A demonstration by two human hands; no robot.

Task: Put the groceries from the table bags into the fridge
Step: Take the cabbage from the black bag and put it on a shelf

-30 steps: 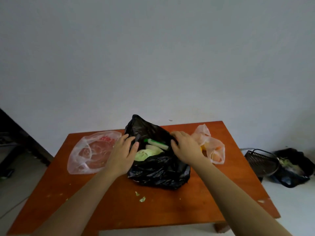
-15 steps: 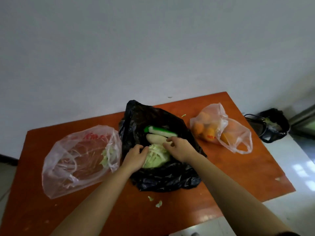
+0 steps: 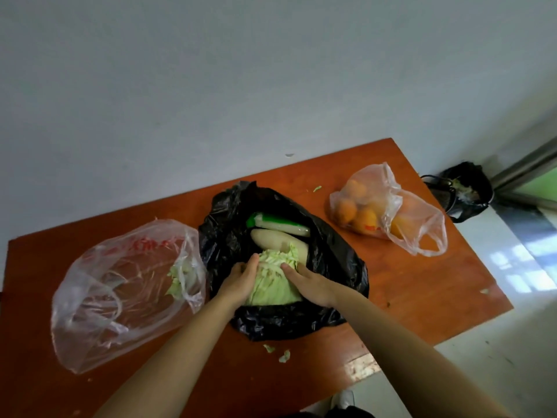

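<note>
Your left hand [image 3: 241,282] and right hand [image 3: 309,286], fingers together, cup the cabbage [image 3: 271,289]; loosely layered, it may break apart when lifted.

I see a plain pale grey wall [image 3: 271,70] filling the upper half of the view, with one small dark speck low down. A reddish-brown wooden table [image 3: 422,291] stands close to it, its glossy near edge catching glare. The floor [image 3: 497,357] to the right is pale, with bright light patches [image 3: 524,267] on it. A metal frame [image 3: 524,164] crosses the far right, and a black bag [image 3: 467,188] sits on the floor beside it.
</note>
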